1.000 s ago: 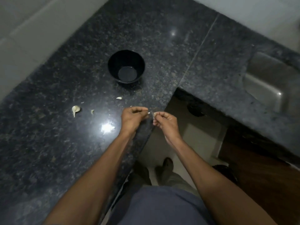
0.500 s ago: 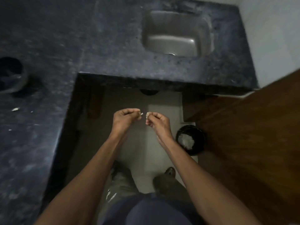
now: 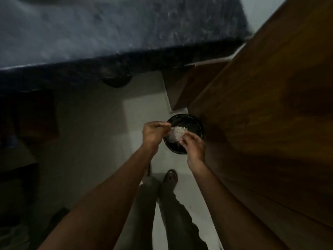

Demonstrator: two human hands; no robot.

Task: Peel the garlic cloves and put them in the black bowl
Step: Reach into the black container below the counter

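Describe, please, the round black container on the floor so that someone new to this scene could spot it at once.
Start at the large brown wooden panel filling the right side, and follow its lower left edge down to the pale floor. There, just beyond both hands, sits the round black bin. It is the only container on the floor, and the white scraps heaped inside it stand out against its dark rim.

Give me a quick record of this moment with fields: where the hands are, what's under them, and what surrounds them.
left hand: raised over the floor, fingers curled; what it holds is too blurred to tell
right hand: beside the left, fingers curled, contents unclear
below the hands: round black bin on the floor with a pale heap of scraps inside
above: dark speckled stone counter
right side: brown wooden door
black bowl: not in view
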